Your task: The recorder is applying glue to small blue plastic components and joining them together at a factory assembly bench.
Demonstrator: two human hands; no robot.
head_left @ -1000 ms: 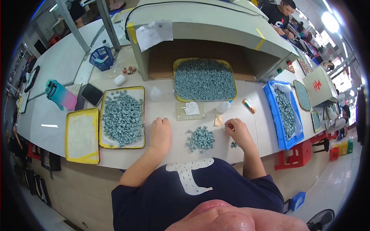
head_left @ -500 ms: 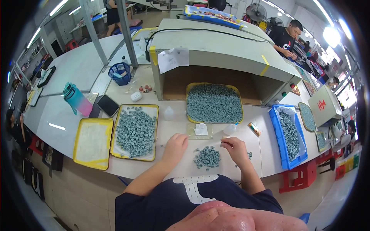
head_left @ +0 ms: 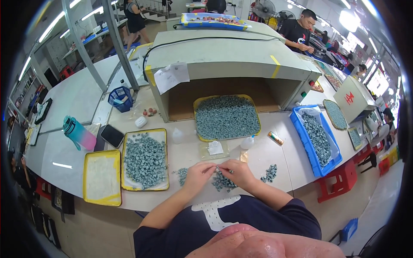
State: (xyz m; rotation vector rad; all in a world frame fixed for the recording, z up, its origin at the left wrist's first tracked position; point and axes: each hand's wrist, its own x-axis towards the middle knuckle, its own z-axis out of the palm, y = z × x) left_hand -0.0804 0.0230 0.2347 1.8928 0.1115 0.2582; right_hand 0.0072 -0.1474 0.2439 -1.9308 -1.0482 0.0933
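My left hand (head_left: 198, 177) and my right hand (head_left: 237, 173) meet at the fingertips in front of me, both in a pinch. Whatever is between the fingers is too small to make out. Under them lies a loose pile of small grey-green pieces (head_left: 221, 182), partly hidden by my hands. Beside my left hand is a smaller heap of such pieces (head_left: 181, 175), and another heap (head_left: 270, 173) lies right of my right hand. Just beyond the fingers are a clear packet with a white pad (head_left: 215, 148), a small tan piece (head_left: 244, 156) and a small squeeze bottle (head_left: 248, 142).
Left stand a yellow-rimmed tray of pieces (head_left: 145, 161), a bare yellow-rimmed tray (head_left: 102, 178), a phone (head_left: 112, 136) and a water bottle (head_left: 79, 133). A full tray (head_left: 227, 118) sits under the shelf (head_left: 215, 51). At right is a blue bin (head_left: 316, 142). A person (head_left: 297, 32) works beyond.
My right hand has moved left to meet my left hand over the pile. The view has shifted, and the heaps to either side show more fully.
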